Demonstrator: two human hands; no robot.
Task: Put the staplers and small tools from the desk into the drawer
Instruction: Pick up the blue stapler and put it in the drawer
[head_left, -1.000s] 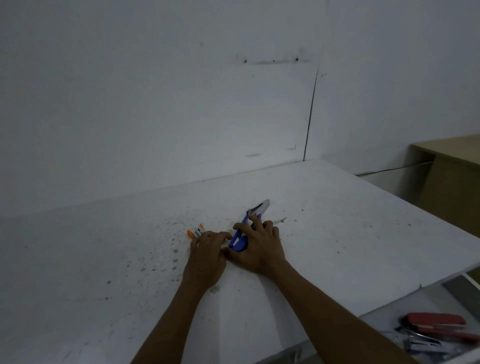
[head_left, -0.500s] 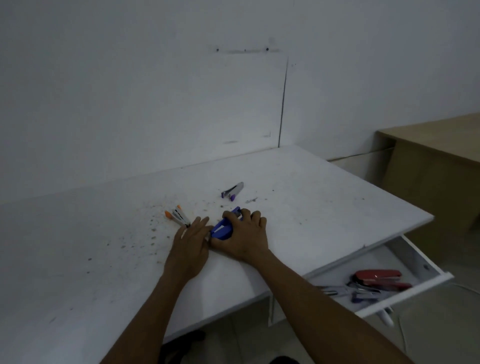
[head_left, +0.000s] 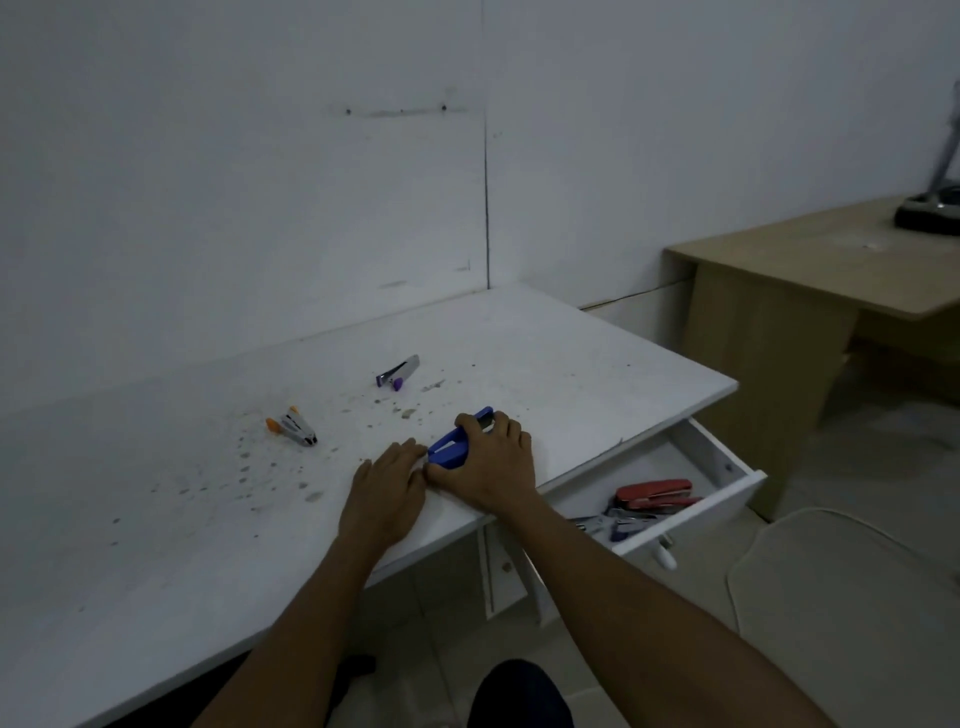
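Note:
A blue stapler (head_left: 453, 446) lies on the white desk (head_left: 597, 374) near its front edge, and my right hand (head_left: 491, 465) is closed over it. My left hand (head_left: 387, 491) rests flat beside it, fingertips touching the stapler's near end. Further left lies a small orange-and-white staple remover (head_left: 293, 426). A small silver tool with a purple tip (head_left: 399, 373) sits behind. The open white drawer (head_left: 727, 467) at the right holds a red stapler (head_left: 654, 492) and some silver and dark tools (head_left: 621, 522).
Dark specks are scattered over the desk's left half. A wooden desk (head_left: 810, 270) stands at the right with a dark lamp base (head_left: 930, 213) on it. A pale chair seat (head_left: 852, 613) sits below the drawer. A white wall is behind.
The view has pulled back and turned right, showing the open drawer. My right hand has drawn the blue stapler toward the front edge, away from the silver tool. My left hand followed.

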